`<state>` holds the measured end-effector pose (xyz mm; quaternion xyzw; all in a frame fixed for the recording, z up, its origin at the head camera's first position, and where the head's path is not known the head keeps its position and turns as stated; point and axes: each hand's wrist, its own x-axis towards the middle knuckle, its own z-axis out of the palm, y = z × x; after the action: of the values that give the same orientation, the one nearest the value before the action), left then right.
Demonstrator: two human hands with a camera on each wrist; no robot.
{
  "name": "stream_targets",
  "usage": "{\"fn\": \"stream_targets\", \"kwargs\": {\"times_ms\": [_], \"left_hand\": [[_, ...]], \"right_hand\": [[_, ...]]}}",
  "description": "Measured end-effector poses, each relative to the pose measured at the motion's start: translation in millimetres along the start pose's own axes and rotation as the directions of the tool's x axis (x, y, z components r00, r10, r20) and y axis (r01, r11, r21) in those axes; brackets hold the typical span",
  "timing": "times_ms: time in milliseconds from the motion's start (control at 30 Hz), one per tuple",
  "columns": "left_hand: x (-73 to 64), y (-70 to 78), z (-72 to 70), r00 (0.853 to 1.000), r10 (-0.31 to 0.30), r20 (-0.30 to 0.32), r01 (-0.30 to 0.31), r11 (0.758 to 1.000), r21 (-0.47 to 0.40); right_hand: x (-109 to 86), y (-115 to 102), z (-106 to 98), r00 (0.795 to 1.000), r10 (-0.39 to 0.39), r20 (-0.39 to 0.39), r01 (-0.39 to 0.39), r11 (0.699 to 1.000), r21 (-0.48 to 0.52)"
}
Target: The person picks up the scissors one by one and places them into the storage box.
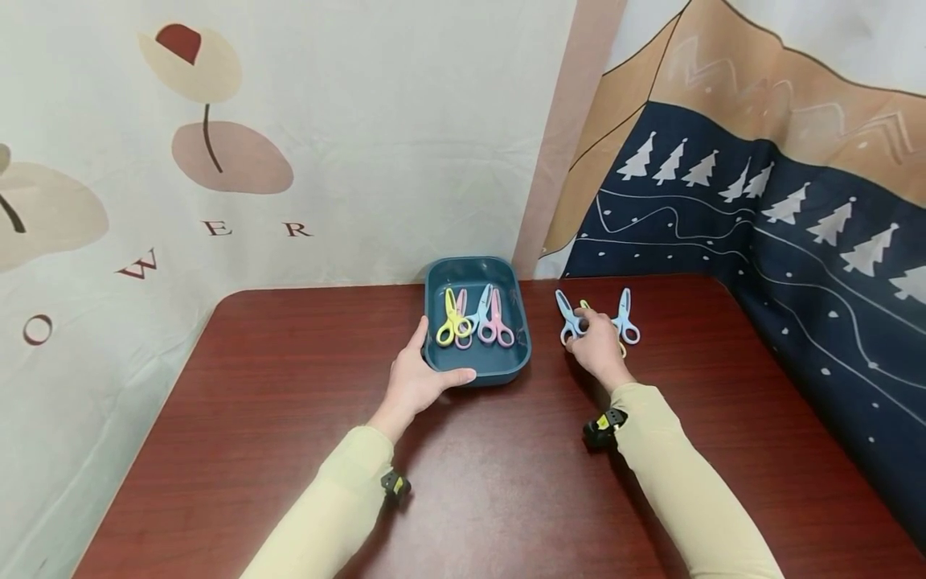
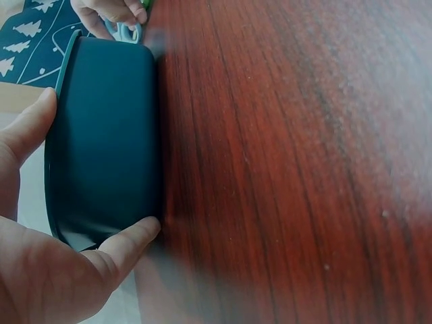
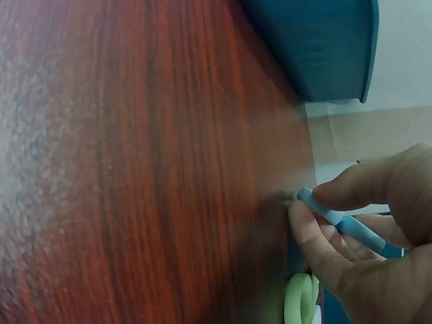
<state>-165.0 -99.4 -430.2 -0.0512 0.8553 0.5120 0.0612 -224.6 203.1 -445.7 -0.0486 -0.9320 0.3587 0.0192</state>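
Observation:
A dark teal tray (image 1: 473, 363) stands at the table's far edge. My left hand (image 1: 415, 379) rests against its near left corner, thumb along the near wall, fingers straight along the left side. Inside lie yellow scissors (image 1: 450, 310), light blue scissors (image 1: 483, 304) and two pink scissors (image 1: 496, 315). Right of the tray, my right hand (image 1: 600, 347) pinches the handle of blue scissors (image 1: 565, 305) between thumb and fingers; their blades point away. A yellow-green pair of scissors (image 3: 297, 298) is mostly hidden under that hand. Another blue pair (image 1: 625, 318) lies just to its right.
The dark red wooden table (image 1: 304, 362) ends at a pale printed cloth (image 1: 405, 145) behind the tray. A navy cloth with white trees (image 1: 723, 217) hangs along the right side. Each wrist carries a small black camera (image 1: 602, 430).

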Motion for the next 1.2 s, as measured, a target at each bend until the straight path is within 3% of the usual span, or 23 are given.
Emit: {"fn": "stream_targets", "kwargs": {"times_ms": [267, 500, 1200], "left_hand": [[-0.5, 1.4, -0.8, 1.000, -0.007, 0.005, 0.007, 1.000, -0.013], [-1.5, 1.0, -1.0, 1.000, -0.015, 0.008, 0.015, 1.000, -0.012], [-0.7, -0.3, -0.2, 1.000, -0.005, 0.004, 0.005, 1.000, -0.019]], "right_hand": [[-2.3, 0.5, -6.0, 0.998, 0.049, 0.031, -0.053, 0.989, 0.138], [-5.9, 0.5, -7.4, 0.986, 0.112, 0.119, -0.150, 0.908, 0.390], [-15.2, -1.0, -19.8, 0.985, 0.069, 0.155, -0.142, 0.836, 0.530]]}}
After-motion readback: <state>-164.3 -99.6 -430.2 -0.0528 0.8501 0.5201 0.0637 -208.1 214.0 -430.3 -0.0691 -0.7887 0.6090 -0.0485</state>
